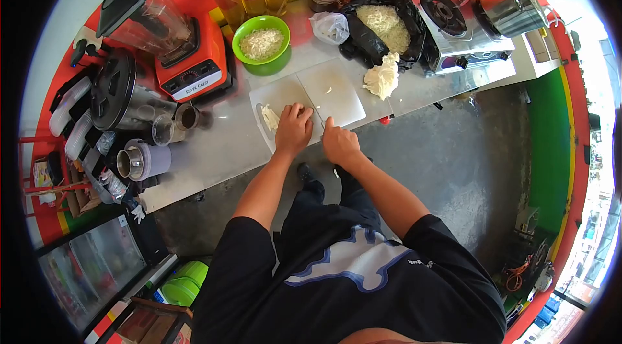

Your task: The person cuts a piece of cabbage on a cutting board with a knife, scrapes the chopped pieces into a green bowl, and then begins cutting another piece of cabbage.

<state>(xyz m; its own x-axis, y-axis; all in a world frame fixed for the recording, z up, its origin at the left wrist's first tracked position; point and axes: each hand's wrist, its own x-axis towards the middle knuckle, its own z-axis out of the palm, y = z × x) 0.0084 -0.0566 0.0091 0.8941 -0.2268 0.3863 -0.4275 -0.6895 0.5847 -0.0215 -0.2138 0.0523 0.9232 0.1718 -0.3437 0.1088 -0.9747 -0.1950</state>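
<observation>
Looking down, the head view shows the right hand [341, 144] closed around the knife [323, 124] (little of it is visible) at the near edge of the board [346, 102]. The left hand [295, 129] rests just beside the pale slices [270, 118] on this board; whether its fingers grip something, I cannot tell.

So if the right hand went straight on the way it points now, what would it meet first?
Most likely the left hand, which is close by, up and to the left in the picture, where the right hand points. Their relative heights are hard to judge from this one view.
</observation>
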